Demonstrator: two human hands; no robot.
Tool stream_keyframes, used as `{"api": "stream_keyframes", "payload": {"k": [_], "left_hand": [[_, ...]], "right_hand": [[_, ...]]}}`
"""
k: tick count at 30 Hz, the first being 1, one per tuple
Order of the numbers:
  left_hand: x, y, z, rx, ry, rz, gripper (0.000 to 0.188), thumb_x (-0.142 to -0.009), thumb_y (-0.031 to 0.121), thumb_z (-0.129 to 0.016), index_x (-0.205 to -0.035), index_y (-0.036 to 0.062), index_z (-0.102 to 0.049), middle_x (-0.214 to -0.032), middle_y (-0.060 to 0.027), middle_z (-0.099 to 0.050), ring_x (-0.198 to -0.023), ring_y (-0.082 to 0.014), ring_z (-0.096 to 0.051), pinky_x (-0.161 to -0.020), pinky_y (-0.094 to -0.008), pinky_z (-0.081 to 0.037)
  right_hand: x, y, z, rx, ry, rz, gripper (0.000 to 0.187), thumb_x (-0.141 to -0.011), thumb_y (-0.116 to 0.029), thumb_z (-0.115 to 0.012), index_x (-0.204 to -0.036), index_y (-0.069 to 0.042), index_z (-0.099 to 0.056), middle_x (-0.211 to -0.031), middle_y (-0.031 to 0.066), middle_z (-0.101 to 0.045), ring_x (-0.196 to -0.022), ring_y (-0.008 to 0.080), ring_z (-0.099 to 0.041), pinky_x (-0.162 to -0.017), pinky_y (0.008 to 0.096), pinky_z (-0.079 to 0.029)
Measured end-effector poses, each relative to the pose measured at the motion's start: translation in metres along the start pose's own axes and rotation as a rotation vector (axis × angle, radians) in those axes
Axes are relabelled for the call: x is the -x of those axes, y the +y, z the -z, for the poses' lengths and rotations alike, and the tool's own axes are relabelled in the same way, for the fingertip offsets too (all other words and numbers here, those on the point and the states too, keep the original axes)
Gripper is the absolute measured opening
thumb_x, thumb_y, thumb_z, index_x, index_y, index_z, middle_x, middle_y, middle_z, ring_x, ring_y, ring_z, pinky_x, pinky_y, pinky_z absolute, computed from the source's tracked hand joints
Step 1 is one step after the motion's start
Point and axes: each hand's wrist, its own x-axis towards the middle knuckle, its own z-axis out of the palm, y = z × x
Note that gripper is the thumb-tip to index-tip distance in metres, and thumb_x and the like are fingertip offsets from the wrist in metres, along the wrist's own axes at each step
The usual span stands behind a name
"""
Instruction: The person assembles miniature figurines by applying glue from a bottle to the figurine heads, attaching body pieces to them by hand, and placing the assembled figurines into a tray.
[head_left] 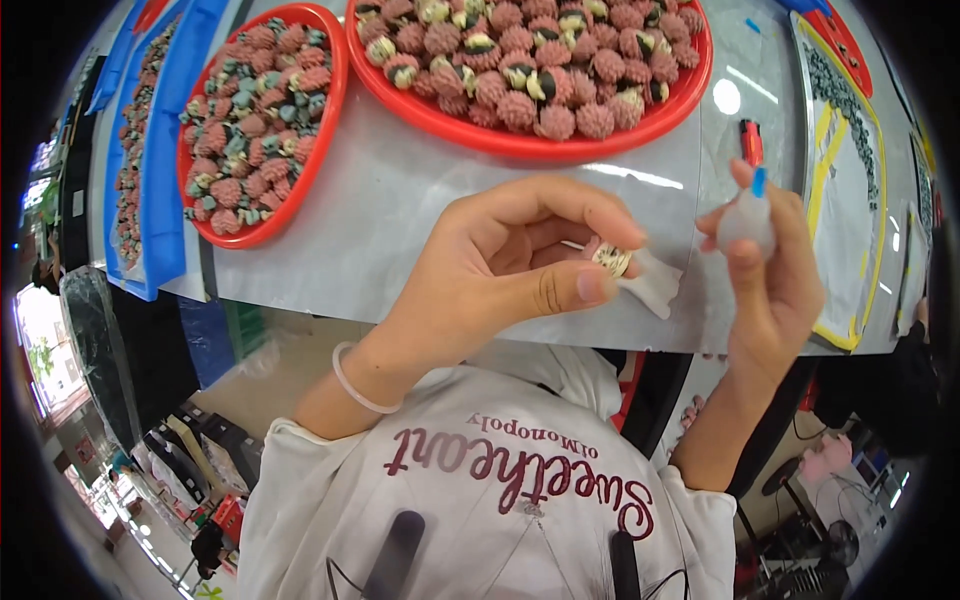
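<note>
Where the left hand (pixel 475 270) is: above the smooth grey counter (pixel 400 215), thumb and fingers closed on a small pink-and-cream piece (pixel 612 259).
Right hand (pixel 780 270): to the right, gripping a translucent white bottle (pixel 746 225) with blue tip (pixel 759 183).
Far side: red rounded plastic basin (pixel 560 149), holding pink bumpy pieces (pixel 515 108).
</note>
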Motion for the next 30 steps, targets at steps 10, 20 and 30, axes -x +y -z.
{"api": "stream_keyframes", "payload": {"k": [10, 20, 30], "left_hand": [[0.004, -0.018, 0.0, 0.086, 0.044, 0.077, 0.027, -0.074, 0.015, -0.065, -0.092, 0.0053, -0.048, -0.096, -0.0131, -0.052, -0.082, -0.0185, -0.056, -0.068, -0.0242, -0.046], [0.006, -0.018, -0.002, 0.008, 0.079, 0.041, 0.033, -0.075, 0.027, -0.063, -0.095, 0.0044, -0.051, -0.092, -0.0161, -0.056, -0.082, -0.0203, -0.056, -0.067, -0.0243, -0.046], [0.005, -0.02, -0.003, -0.011, 0.092, 0.013, 0.032, -0.072, 0.023, -0.066, -0.091, 0.0014, -0.053, -0.089, -0.0155, -0.056, -0.082, -0.0215, -0.057, -0.062, -0.0253, -0.05]], "right_hand": [[0.016, -0.01, 0.022, -0.098, 0.124, 0.032, 0.05, -0.061, -0.028, -0.075, -0.093, 0.0, -0.047, -0.088, 0.0174, -0.056, -0.082, 0.0203, -0.054, -0.074, 0.0251, -0.042], [0.022, -0.006, 0.03, -0.125, 0.051, 0.001, 0.049, -0.078, -0.036, -0.057, -0.101, 0.006, -0.048, -0.092, 0.018, -0.048, -0.092, 0.0238, -0.047, -0.08, 0.0318, -0.039], [0.022, -0.023, 0.024, 0.116, -0.004, 0.166, 0.046, -0.076, -0.032, -0.057, -0.096, 0.009, -0.05, -0.085, 0.0204, -0.052, -0.076, 0.0236, -0.05, -0.069, 0.033, -0.04]]}}
